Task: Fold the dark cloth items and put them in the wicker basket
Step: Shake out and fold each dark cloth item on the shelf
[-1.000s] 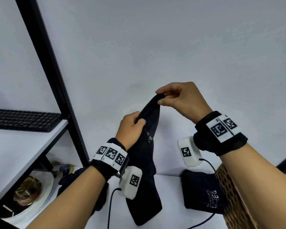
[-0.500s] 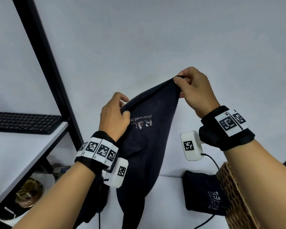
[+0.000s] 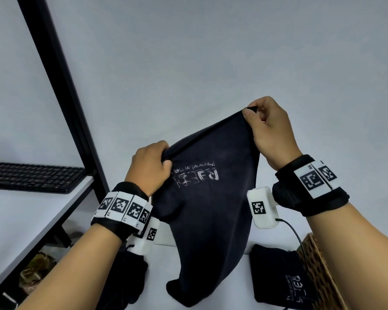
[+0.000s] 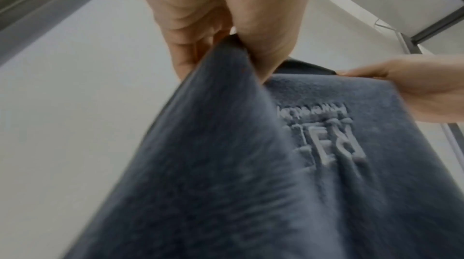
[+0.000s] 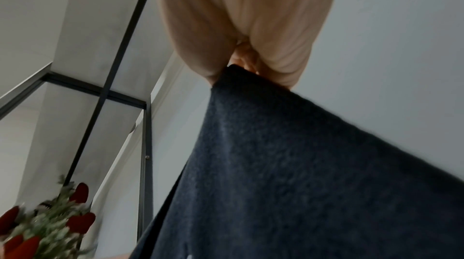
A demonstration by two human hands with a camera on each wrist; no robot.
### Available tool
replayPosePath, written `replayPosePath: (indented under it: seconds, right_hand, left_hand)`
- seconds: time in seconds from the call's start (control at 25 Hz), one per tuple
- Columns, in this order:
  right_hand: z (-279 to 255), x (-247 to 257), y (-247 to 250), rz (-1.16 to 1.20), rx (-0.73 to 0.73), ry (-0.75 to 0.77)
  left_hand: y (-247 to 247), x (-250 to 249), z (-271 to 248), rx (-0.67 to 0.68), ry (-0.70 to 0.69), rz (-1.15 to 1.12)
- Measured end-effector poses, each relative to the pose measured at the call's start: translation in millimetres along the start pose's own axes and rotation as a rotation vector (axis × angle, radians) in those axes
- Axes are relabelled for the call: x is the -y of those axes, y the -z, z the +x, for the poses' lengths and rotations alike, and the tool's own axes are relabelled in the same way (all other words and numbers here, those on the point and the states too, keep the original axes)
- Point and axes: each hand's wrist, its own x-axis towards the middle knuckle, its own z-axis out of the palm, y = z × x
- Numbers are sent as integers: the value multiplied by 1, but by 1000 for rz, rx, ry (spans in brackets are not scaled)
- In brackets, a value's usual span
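Note:
A dark navy cloth (image 3: 211, 209) with pale stitched lettering hangs in the air in front of me, held by its top edge. My left hand (image 3: 152, 166) grips the lower left corner of that edge, and my right hand (image 3: 264, 124) pinches the higher right corner. The left wrist view shows the cloth (image 4: 251, 164) caught between thumb and fingers (image 4: 263, 41). Seen from the right wrist, the cloth (image 5: 301, 164) drops from my pinched fingertips (image 5: 243, 65). A folded dark cloth (image 3: 280, 278) lies against the wicker basket (image 3: 323, 276) at lower right. Another dark cloth (image 3: 126, 280) lies below my left wrist.
A black shelf post (image 3: 63, 86) slants up on the left, and a white shelf (image 3: 31, 220) beside it carries a black keyboard (image 3: 31, 175). A white wall (image 3: 211, 52) stands behind. Red flowers (image 5: 45, 233) show in the right wrist view.
The cloth was a narrow bunched strip with my hands close together. My hands have since moved apart along its top edge, spreading it out so the lettering shows.

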Motion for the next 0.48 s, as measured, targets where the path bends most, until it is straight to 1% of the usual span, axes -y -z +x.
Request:
replayPosePath:
  seconds: [0.08, 0.2, 0.28, 0.4, 0.48]
  right_hand:
    - [0, 0, 3, -74, 5, 49]
    - [2, -6, 12, -151, -36, 78]
    - [4, -12, 20, -146, -73, 64]
    - [4, -23, 30, -138, -125, 53]
    - [5, -29, 38, -161, -148, 62]
  left_hand:
    - [2, 9, 4, 27, 89, -32]
    - [10, 20, 5, -36, 183, -127]
    - [16, 28, 6, -66, 197, -179]
    - [23, 44, 7, -54, 155, -313]
    - [27, 54, 12, -53, 176, -390]
